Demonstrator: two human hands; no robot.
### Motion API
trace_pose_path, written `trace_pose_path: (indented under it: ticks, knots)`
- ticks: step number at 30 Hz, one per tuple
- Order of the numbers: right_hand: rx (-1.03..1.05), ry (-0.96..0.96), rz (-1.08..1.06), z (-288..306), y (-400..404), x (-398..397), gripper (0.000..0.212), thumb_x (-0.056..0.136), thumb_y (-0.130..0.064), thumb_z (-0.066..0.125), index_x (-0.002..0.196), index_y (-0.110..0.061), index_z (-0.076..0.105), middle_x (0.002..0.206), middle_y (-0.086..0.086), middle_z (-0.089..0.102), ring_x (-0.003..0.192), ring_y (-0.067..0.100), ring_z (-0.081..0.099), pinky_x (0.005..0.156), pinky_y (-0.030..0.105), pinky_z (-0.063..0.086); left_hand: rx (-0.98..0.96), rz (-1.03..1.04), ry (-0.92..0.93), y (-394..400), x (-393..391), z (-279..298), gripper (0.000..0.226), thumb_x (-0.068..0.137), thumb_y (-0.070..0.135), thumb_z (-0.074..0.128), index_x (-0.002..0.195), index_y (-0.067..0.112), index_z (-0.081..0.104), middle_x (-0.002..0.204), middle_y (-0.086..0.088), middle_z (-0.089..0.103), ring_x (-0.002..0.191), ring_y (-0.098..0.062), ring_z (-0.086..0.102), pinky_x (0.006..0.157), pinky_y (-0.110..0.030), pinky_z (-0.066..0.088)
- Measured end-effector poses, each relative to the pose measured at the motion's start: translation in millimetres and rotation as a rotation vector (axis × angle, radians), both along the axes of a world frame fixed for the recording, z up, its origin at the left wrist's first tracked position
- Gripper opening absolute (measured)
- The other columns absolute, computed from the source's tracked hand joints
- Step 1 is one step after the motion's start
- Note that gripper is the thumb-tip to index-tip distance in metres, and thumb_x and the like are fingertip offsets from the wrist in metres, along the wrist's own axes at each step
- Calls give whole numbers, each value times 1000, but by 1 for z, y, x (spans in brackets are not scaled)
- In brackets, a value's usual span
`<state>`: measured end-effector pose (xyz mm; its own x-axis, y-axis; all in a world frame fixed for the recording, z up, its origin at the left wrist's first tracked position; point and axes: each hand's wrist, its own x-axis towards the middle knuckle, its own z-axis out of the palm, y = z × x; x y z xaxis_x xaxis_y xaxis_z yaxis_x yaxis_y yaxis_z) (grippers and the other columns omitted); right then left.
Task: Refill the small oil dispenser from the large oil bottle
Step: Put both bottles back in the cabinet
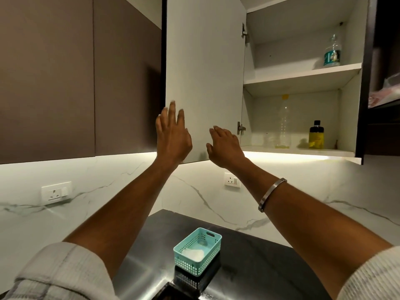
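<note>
An upper cabinet stands with its white door point(205, 68) swung open. On its lower shelf stand a tall clear large oil bottle point(284, 124) with a yellow cap, nearly empty, and a small oil dispenser point(316, 135) with a black cap and yellow oil. My left hand point(173, 135) is raised with fingers spread against the lower edge of the door. My right hand point(224, 145) reaches up beside it with relaxed fingers, left of the shelf, holding nothing.
A clear bottle with a teal label point(333, 51) stands on the upper shelf. A teal perforated basket point(198, 250) sits on the dark counter point(259, 267) below. Wall sockets point(56, 192) point(232, 180) are on the marble backsplash. Closed brown cabinets point(65, 72) hang at the left.
</note>
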<state>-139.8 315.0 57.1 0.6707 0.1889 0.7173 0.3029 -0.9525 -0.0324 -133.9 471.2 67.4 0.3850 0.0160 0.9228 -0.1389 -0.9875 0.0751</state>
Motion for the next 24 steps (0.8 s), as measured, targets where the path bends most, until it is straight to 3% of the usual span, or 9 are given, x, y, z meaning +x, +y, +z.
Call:
trace_pose_path:
  ticks: [7, 16, 20, 24]
  knots:
    - [23, -25, 85, 5, 10, -8, 57, 100, -32, 41, 150, -13, 22, 159, 6, 20, 146, 27, 17, 117, 46, 16, -345, -253, 42, 11, -4, -7, 76, 96, 26, 51, 154, 4, 7, 159, -15, 13, 144, -32, 23, 115, -38, 27]
    - [27, -202, 230, 21, 3, -27, 53, 100, -28, 44, 149, -13, 29, 155, 6, 31, 143, 22, 27, 115, 37, 28, -404, -307, -80, -10, -11, -4, 64, 96, 21, 51, 151, 4, 22, 148, -16, 32, 133, -28, 40, 110, -36, 39]
    - [-7, -282, 303, 29, -4, -42, 50, 99, -25, 47, 146, -14, 34, 151, 6, 36, 140, 22, 32, 113, 36, 32, -439, -512, -213, -27, -22, -5, 53, 94, 19, 44, 144, 3, 34, 143, -17, 41, 128, -29, 47, 105, -39, 45]
    - [-80, -425, 328, 38, -14, -58, 46, 96, -23, 52, 140, -12, 44, 146, 9, 41, 135, 26, 37, 108, 32, 36, -429, -758, -228, -43, -33, -5, 47, 94, 21, 42, 139, 7, 37, 135, -12, 49, 117, -22, 54, 96, -27, 49]
